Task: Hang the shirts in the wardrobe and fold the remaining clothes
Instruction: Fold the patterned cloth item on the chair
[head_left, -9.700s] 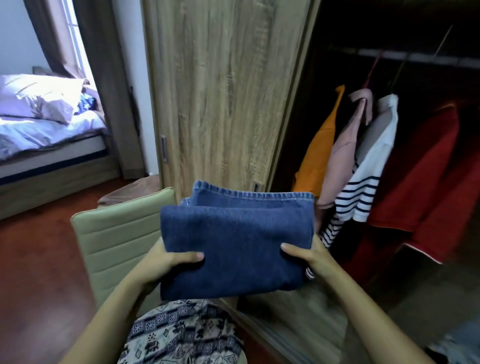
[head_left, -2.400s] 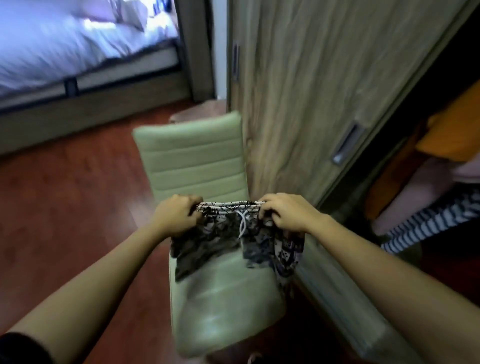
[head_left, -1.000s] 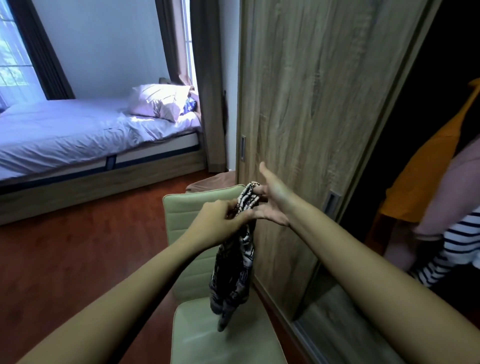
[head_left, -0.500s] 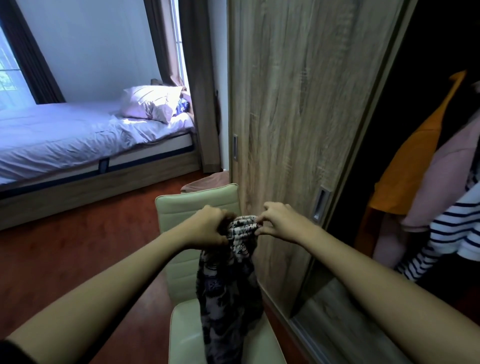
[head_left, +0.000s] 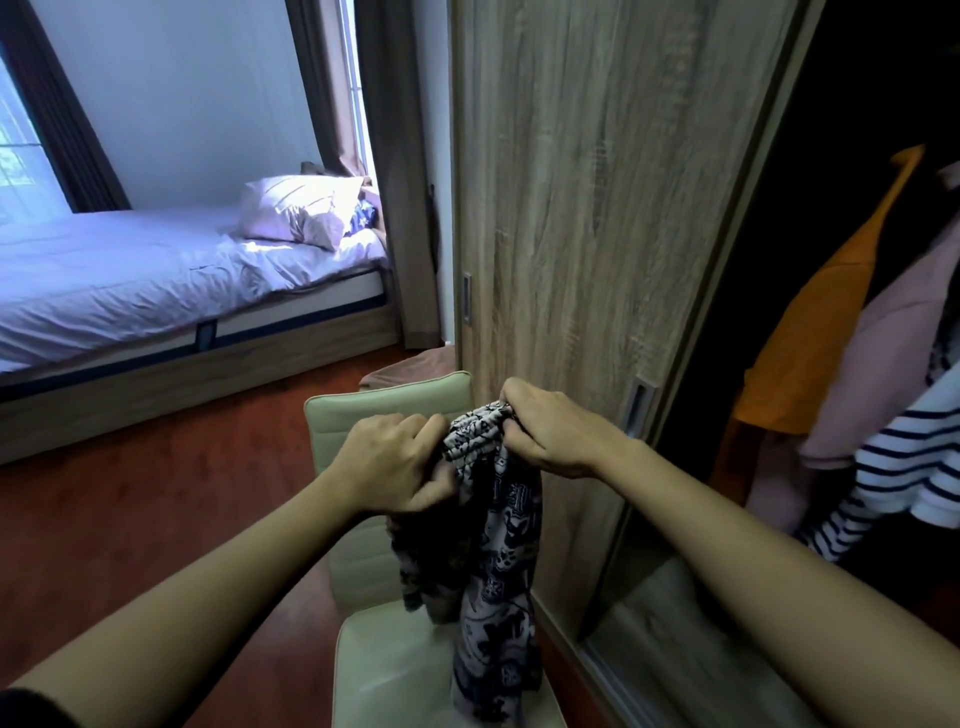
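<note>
Dark patterned shorts (head_left: 493, 561) with a black-and-white waistband hang in the air above the pale green chair (head_left: 384, 410). My left hand (head_left: 395, 462) and my right hand (head_left: 556, 431) both grip the bunched waistband, close together, and the legs dangle down to the chair seat. Inside the open wardrobe at the right hang an orange shirt (head_left: 810, 343), a pink shirt (head_left: 893, 364) and a white shirt with navy stripes (head_left: 893, 483).
The wooden sliding wardrobe door (head_left: 587, 208) stands right behind the chair. A bed (head_left: 145, 280) with a pillow (head_left: 306, 213) fills the left background. A brown bundle (head_left: 415, 364) lies on the red-brown wooden floor (head_left: 156, 519) behind the chair.
My hands have drawn together on the waistband and lifted the shorts higher, so they hang lengthwise. 9.7 s ago I held folded blue jeans; they are out of view now.
</note>
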